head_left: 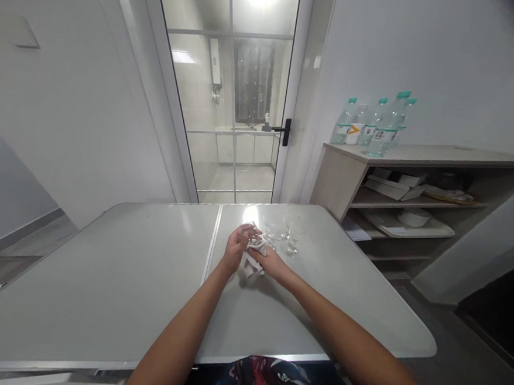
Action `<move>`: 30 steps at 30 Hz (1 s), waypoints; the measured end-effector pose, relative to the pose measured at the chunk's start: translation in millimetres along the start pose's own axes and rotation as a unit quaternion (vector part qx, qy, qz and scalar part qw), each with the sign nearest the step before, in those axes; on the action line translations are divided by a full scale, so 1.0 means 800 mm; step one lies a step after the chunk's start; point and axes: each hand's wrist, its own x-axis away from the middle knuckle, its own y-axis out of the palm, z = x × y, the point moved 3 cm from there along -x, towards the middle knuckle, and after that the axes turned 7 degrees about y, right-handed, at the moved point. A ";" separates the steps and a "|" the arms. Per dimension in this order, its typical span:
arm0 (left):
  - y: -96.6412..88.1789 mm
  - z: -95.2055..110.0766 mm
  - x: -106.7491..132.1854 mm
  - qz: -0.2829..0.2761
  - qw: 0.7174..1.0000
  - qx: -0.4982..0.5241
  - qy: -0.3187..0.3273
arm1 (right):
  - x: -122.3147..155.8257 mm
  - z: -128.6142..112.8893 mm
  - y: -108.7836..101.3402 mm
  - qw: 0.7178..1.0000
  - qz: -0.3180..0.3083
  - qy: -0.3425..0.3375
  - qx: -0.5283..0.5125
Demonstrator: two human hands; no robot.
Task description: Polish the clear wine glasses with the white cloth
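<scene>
Both my hands meet over the middle of a grey folding table (114, 284). My left hand (237, 246) is curled round a clear glass (247, 233) that is hard to make out. My right hand (270, 262) is closed on a white cloth (253, 262), pressing it against that glass. Just right of my hands stand a few more clear stemmed glasses (288, 234) on the tabletop.
A wooden shelf unit (413, 158) stands to the right, with several water bottles (375, 125) on top and papers on its shelves. A glass door (236, 94) with a black handle is behind the table. White walls on both sides.
</scene>
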 end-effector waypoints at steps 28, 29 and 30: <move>-0.053 0.045 -0.018 0.213 0.957 0.012 0.199 | 0.017 -0.015 0.014 0.975 -0.074 0.082 -0.191; -0.054 0.044 -0.019 0.215 0.956 0.007 0.198 | 0.016 -0.013 0.011 0.984 -0.060 0.079 -0.148; -0.055 0.042 -0.019 0.218 0.956 0.003 0.195 | 0.015 -0.011 0.009 0.993 -0.040 0.070 -0.084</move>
